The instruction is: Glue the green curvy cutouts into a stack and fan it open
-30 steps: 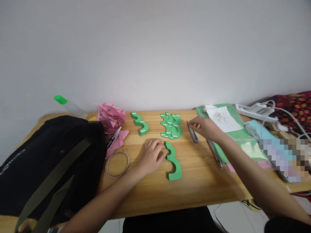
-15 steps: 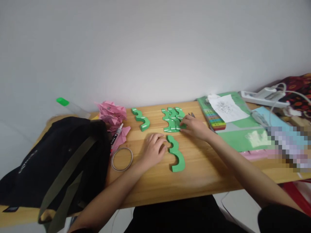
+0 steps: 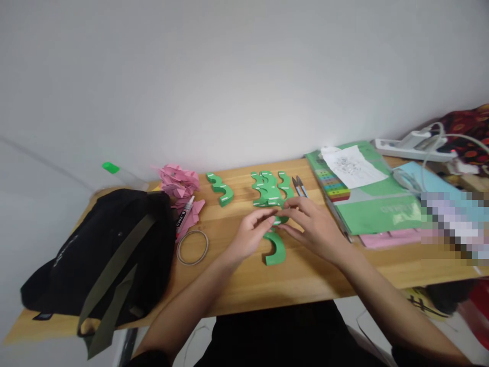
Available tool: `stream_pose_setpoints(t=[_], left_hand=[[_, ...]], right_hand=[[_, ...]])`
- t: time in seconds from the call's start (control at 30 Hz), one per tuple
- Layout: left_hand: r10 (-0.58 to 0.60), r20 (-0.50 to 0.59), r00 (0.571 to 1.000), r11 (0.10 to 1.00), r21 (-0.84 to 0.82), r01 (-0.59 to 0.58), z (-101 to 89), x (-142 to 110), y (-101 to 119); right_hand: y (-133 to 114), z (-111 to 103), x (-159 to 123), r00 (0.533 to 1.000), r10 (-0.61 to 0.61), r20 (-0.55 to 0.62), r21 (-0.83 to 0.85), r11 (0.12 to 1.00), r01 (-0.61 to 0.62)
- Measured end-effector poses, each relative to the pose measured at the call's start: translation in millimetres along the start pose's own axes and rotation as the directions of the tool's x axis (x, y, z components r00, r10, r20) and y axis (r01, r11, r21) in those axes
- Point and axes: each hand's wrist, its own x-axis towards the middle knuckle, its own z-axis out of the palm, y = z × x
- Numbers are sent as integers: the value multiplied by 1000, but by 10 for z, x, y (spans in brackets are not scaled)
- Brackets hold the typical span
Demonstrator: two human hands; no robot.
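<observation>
Nearest, the wooden table's front edge runs above a black-clothed lap and pale floor. A black fabric bag with an olive strap fills the left side, its strap hanging over the edge; its white lettering is too blurred to read. Bare wood lies along the front and between the hands and the folder on the right.

A thick green wavy piece lies partly under the hands. Just beyond its visible curve, the right hand pinches a small green curved piece with white strips. The left hand has curled fingers meeting it — whether they grip, I cannot tell.

Left of them are a thin round ring and a glue-like tube marked "B-7000", on crumpled pink paper. Beyond the hands sit a cluster of green scalloped pieces, another at its right, blue-handled snips and a separate green wavy piece to the left.

At right, a green folder bears a white printed sheet, near a white power strip. The plain grey wall closes the far edge.
</observation>
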Motion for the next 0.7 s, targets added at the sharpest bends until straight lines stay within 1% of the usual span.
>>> stream_pose_setpoints(t=[0.07,0.1,0.13,0.17,0.2,0.23,0.27,0.3,0.33,0.37,0.4,0.47,0.53,0.6,0.63,0.67,0.7], left_hand=[[35,-24,999,999,25,-35,37,-58,12],[50,-29,998,998,51,-48,49,-103,15],[58,-35,998,995,79,-55,60,-155,15],[58,-41,998,993,103,-53,71,-212,13],[54,-52,997,992,121,-48,83,-270,8],[51,-63,997,990,137,-42,98,-324,1],[49,-66,997,987,157,-38,116,-372,-10],[50,-60,997,983,180,-38,136,-412,-23],[51,-46,998,979,202,-40,157,-445,-40],[50,-29,998,975,220,-42,180,-471,-59],[47,-16,999,972,231,-42,204,-493,-81],[31,-11,999,972,235,-27,253,-534,-124],[21,1,1000,971,239,-21,301,-583,-152],[30,46,999,967,253,-40,335,-638,-152],[40,70,997,963,264,-57,342,-663,-142],[54,84,995,957,280,-75,339,-682,-127],[72,82,994,948,304,-94,327,-693,-109]], right_hand=[[-77,1,-67,999,28,-28,80,996,-26],[-103,11,-103,996,80,-43,151,986,-72],[-119,31,-140,984,166,-58,236,960,-149],[-127,63,-178,956,287,-65,331,910,-251],[-128,106,-216,903,426,-51,428,826,-366],[-126,159,-254,831,556,-9,517,714,-472],[-124,218,-291,754,653,70,590,582,-560],[-125,277,-328,688,706,170,645,448,-619],[-131,333,-364,641,720,266,683,329,-652],[-143,381,-399,613,713,342,709,232,-666],[-161,419,-433,596,700,393,730,157,-665],[-207,458,-494,569,712,411,773,58,-631],[-249,456,-547,524,761,383,811,-5,-586],[-268,427,-588,479,793,376,834,-64,-549],[-266,408,-604,468,796,384,837,-86,-540],[-259,387,-614,469,790,395,837,-99,-538],[-250,367,-620,479,778,406,835,-102,-541]])
